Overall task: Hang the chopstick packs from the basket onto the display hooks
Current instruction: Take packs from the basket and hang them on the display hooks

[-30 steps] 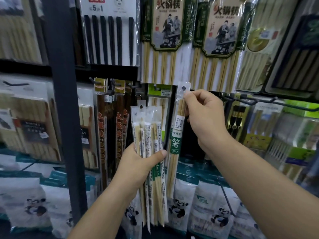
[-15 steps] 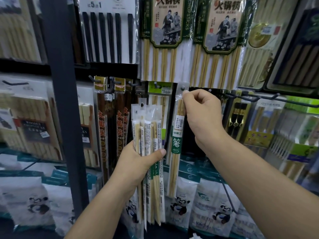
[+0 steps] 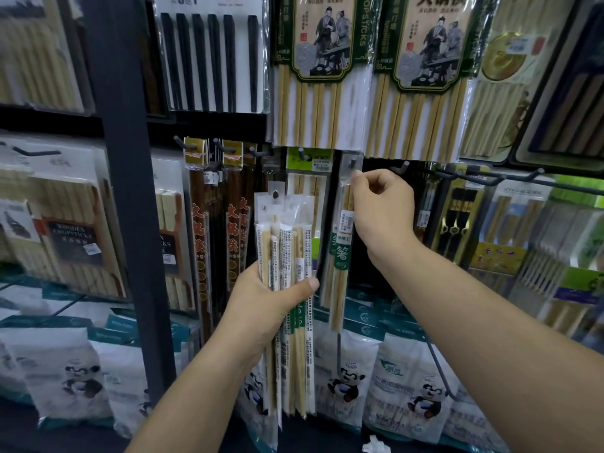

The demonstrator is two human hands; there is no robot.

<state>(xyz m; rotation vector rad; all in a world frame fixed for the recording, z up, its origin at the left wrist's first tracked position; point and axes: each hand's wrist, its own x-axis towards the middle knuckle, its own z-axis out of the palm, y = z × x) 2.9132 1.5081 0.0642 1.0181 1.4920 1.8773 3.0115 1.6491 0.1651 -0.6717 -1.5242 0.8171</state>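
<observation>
Item one: single chopstick pack [image 3: 341, 256], clear sleeve, pale bamboo sticks, green label band at mid-length. It hangs upright with its clear header tab raised to a display hook [image 3: 353, 163]. The hook's tip shows at the tab's hole; how far it is threaded on I cannot tell. My right grip [image 3: 382, 207] pinches the pack's upper right edge just below the tab, thumb and forefinger closed on it, the other fingers curled. Item two: bundle of chopstick packs [image 3: 287, 243], several of the same kind, slightly fanned and upright, just left of the single pack and lower. My left grip [image 3: 268, 302] is wrapped round its middle, thumb laid across the front. Directly above the hook: two large illustrated packs [image 3: 322, 70] of pale chopsticks on green-and-cream cards, side by side. Upper left: black chopstick set [image 3: 209, 60] on a white card. Left of the bundle: long dark-brown chopstick packs [image 3: 201, 240] on their own hooks. Just right of my right grip: a bare hook [image 3: 401, 167], then black-and-gold boxed sets [image 3: 457, 217]. Below: white panda-print bags [image 3: 346, 387] in a row. Far left: dark upright post [image 3: 127, 191] of the shelving.
</observation>
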